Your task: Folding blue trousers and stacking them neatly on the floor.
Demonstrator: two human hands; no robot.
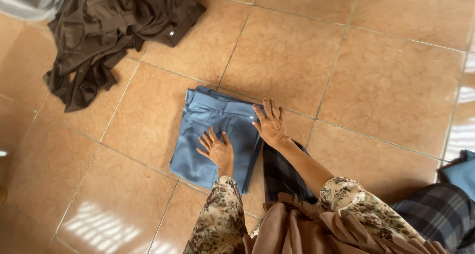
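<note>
Folded blue trousers [213,135], smooth woven cloth squared into a compact rectangle with the waistband on the far edge, are lying on glossy mottled terracotta floor tiles [376,76]. Left hand [217,147] is pressing flat on the fabric, fingers spread, gripping nothing. Right hand [271,125] is lying splayed over the right edge. Crumpled dark brown garment [109,31] is sitting well apart, far left.

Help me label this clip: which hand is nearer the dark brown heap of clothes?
Left. The left hand lies flat mid-trousers, toward the brown heap; the right hand presses their far edge.
</note>
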